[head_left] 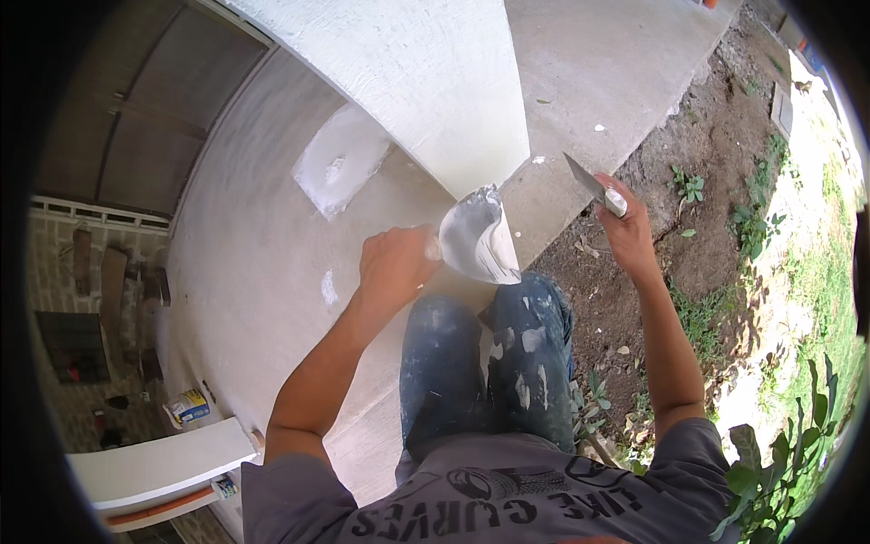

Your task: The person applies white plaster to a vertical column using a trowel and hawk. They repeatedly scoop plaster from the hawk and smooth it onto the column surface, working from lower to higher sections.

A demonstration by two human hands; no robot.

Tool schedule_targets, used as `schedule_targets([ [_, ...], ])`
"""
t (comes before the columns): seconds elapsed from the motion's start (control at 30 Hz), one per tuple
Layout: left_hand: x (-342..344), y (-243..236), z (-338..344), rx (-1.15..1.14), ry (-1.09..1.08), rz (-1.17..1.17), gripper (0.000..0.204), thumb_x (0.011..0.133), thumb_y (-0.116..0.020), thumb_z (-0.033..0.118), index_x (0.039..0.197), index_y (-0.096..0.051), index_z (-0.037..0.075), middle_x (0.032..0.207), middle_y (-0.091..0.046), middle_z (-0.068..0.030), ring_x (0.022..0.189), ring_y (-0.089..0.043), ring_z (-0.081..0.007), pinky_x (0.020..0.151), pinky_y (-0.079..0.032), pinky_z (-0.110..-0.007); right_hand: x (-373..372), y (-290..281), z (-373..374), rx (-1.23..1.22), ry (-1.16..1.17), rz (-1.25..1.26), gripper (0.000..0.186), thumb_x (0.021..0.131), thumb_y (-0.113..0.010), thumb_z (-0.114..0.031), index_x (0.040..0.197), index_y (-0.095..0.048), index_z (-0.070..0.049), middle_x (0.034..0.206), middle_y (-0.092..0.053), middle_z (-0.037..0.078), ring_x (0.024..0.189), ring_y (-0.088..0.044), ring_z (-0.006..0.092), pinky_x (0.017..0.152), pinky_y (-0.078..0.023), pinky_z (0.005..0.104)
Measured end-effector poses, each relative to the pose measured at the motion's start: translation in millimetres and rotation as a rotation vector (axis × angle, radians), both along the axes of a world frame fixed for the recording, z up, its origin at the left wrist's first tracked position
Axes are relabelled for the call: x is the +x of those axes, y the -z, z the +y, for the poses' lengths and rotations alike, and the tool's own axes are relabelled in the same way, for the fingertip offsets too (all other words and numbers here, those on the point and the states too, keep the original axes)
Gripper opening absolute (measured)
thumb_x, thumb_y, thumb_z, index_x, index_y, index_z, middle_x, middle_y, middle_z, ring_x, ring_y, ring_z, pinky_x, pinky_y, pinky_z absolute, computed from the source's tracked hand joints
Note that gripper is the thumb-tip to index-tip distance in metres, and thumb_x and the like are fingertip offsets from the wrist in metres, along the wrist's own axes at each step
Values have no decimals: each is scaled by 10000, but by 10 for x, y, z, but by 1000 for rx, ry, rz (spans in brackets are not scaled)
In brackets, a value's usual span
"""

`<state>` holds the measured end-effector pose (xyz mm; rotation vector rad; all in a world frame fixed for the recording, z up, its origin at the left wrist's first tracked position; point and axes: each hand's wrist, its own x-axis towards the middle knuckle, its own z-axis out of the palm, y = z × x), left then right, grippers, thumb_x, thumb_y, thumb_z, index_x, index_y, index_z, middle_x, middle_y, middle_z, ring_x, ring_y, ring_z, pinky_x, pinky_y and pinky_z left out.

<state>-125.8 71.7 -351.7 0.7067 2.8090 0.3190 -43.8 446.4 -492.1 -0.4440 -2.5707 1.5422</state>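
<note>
My left hand [399,265] is closed at the rounded side of a grey, half-round plaster holder [473,234], whose exact kind I cannot make out. White wet filler is smeared across it, and it hangs just above my knees. In my right hand [627,227] is a putty knife [584,176], gripped by its handle, with the blade pointing up and left. The two tools are apart. Beyond them rises a white-coated column [435,86], its foot close to the holder's upper edge.
On the concrete floor [245,245] lies a white powdery patch [340,163]. Bare soil with weeds [689,186] borders the slab on the right, and a leafy plant [770,471] stands at lower right. A white ledge [163,462] and a bag [188,406] are at lower left.
</note>
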Motion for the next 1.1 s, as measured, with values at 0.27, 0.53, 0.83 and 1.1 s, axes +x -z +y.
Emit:
schedule_targets([
  [0.27,-60,-224,638,81,179,-43,256,916,-799,303,995,-763,62,826,-760,-198,830,-744,-438,751,-556,-524,146,-1005,-287,457,-274,380,666,760,-697,106,1404,-721,-61,1455,-725,121,1408,-616,344,1187,-391,543],
  [0.53,-9,-459,816,-31,-36,-117,259,940,-793,313,1046,-750,81,898,-778,-199,880,-743,-469,768,-556,-561,400,-1603,-269,504,-543,155,601,787,-648,57,1369,-747,-51,1447,-744,102,1385,-644,316,1201,-369,616],
  [0.83,229,-993,805,-16,-325,-240,298,898,-873,295,1015,-714,72,898,-777,-197,908,-745,-467,759,-559,-540,569,-2399,-421,104,-473,201,698,849,-747,-17,1533,-658,-121,1583,-618,130,1457,-554,401,1267,-342,661],
  [1.1,517,-1770,-163,-49,-434,-243,251,903,-800,314,1021,-699,118,871,-764,-154,879,-745,-438,756,-576,-528,121,-1248,-935,-297,-250,-265,489,884,-722,8,1370,-692,-35,1358,-699,252,1247,-671,393,1086,-541,488],
])
